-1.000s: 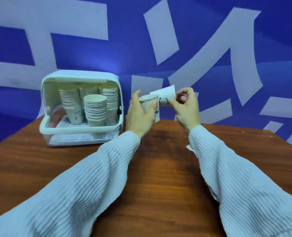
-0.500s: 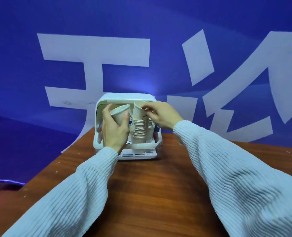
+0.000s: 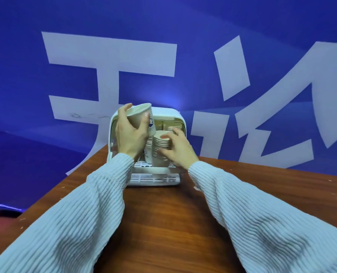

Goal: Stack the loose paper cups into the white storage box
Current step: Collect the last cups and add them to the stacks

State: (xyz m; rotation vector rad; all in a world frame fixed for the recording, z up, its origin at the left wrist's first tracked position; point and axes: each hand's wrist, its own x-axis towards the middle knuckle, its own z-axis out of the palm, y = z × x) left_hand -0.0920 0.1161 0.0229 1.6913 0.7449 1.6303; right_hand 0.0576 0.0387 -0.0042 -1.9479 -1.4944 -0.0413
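The white storage box [image 3: 169, 113] stands open at the far edge of the wooden table [image 3: 163, 223], with several stacks of paper cups inside. My left hand [image 3: 129, 137] grips a loose paper cup [image 3: 141, 118], tilted, raised in front of the box's upper left. My right hand [image 3: 178, 149] has spread, relaxed fingers touching the side and rim of the front cup stack [image 3: 160, 149] in the box. More stacks [image 3: 172, 127] show behind it. My hands hide the box's left interior.
A blue backdrop with large white characters [image 3: 112, 56] hangs right behind the table. The table's left edge [image 3: 69, 186] runs diagonally beside the box. A small pale scrap [image 3: 196, 187] lies on the wood near my right sleeve.
The right hand has let go of its cup, which now tops the front stack, and rests beside the stack. The left hand has lifted its cup higher. The view has moved closer to the box.
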